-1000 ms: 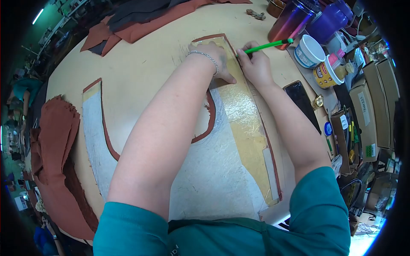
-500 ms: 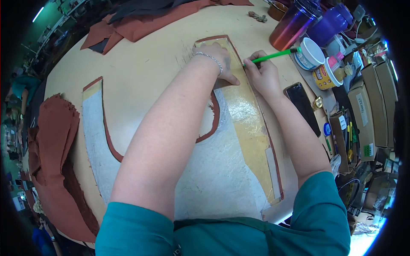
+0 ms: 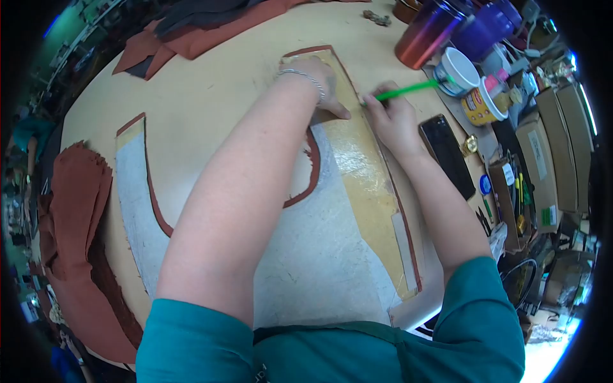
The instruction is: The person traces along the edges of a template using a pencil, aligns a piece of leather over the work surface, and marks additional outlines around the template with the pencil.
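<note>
A grey-white pattern template (image 3: 313, 255) with a yellowish, shiny taped strip lies on a reddish-brown piece of material (image 3: 149, 185), whose edge shows as a narrow border. My left hand (image 3: 314, 76) presses flat on the template's far upper end, thumb stretched to the right; its other fingers are partly hidden. In my right hand (image 3: 394, 118) is a slim green pen (image 3: 408, 90), slanting up to the right. Its tip is at the template's right edge, near the brown border.
Reddish-brown pieces (image 3: 76, 217) are stacked at the left, and more brown and dark material (image 3: 204, 32) lies at the back. To the right are a phone (image 3: 447, 153), a gold watch (image 3: 470, 144), a white tub (image 3: 457, 73), a tumbler (image 3: 429, 35) and a box of pens (image 3: 511, 198).
My right hand and the green pen have slid slightly down along the template's right edge. The whole view has shifted a little; my left hand stays on the template.
</note>
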`<state>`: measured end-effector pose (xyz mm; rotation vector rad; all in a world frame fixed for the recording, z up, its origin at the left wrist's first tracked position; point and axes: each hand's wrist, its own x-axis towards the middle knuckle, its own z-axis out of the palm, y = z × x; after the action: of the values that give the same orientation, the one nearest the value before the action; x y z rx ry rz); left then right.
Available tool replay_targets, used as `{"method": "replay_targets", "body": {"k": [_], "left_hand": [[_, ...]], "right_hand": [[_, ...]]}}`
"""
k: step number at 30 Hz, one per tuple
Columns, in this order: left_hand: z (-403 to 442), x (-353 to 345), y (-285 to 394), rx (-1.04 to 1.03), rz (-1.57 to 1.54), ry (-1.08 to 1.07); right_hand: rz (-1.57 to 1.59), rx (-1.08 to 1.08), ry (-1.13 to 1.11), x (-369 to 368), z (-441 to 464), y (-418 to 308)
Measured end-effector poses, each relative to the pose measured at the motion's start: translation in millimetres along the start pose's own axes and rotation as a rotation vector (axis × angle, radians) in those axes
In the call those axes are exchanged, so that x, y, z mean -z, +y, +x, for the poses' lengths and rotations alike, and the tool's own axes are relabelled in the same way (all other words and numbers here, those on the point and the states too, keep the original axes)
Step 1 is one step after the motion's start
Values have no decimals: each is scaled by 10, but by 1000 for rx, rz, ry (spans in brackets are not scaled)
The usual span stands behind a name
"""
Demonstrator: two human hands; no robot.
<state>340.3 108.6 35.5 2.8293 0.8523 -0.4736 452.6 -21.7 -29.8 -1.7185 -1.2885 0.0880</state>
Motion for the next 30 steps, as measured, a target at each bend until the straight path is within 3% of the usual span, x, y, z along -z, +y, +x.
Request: {"method": "replay_targets", "body": {"k": [7,9,13,17,21,24,30], "left_hand": [[5,-14,-14,21,17,38],[-8,-10,-2,40,28,51],[-58,-153,39,115,44,187],[-307,-520,425,33,256,374],[-1304,-456,1170,-127,-119,72],[-1434,-672,1309,-76,-42,258],[-1430,-533,1335,-68,-3,95]], "right_hand": [[-59,-116,83,-442,793,4],[-180,-181,37,-216,405,-116],[-16,-225,-21,315,-519,-375],[35,-295,-71,471,-585,-457],[19,-261,-109,508,-581,-415],[29,-238,-51,474,-671,-433],[6,-269,-117,998,-1651,-632]]}}
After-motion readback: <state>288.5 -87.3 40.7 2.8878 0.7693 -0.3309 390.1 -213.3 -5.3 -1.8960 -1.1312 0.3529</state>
